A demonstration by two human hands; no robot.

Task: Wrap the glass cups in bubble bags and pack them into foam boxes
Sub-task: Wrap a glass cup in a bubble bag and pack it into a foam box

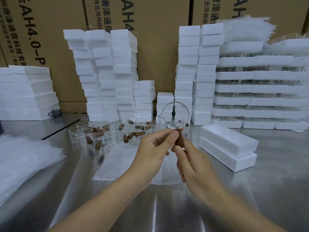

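Glass cup in hand: one, clear and round, with a small spout on its left rim. It is held up above the table, in front of the foam stacks, mouth turned toward the camera.
Wooden handle: one, brown, pointing down from the cup.
Left hand: thumb and fingers pinch the top of the handle, just under the glass.
Right hand: fingers and thumb are closed round the lower end of the handle.
Loose cups: one cluster standing on the table behind the hands. There are more than a dozen, each with a brown handle, but overlapping glass prevents an exact count.
Bubble bag: at least one, lying flat on the table beneath the hands.
Bag pile: one loose heap at the left edge, too many bags to count.
Near foam boxes: two, closed, one stacked on the other, right of the hands.
Foam columns: about seven at the back, of uneven heights.
Wide foam trays: roughly seven layers at far right, with glassware showing between them.
Cartons: at least three, brown with black print, behind everything.
Grey mug: one, small, by the low left foam stack.
Steel table: one, shiny.
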